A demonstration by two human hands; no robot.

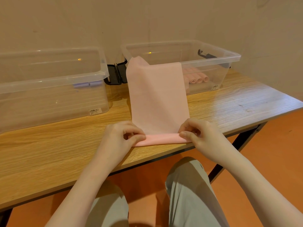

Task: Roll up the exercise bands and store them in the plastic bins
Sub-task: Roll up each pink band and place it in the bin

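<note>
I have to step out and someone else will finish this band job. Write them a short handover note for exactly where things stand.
Left hand and right hand each pinch one end of the started roll of the pink band at the near table edge.
The band's far end is draped over the rim of the right bin, unrolled.
Done: several pink rolls lie in the right bin; purple rolls lie in the left bin.
Left: roll this band up fully and put it in the right bin with the other pink ones.
</note>
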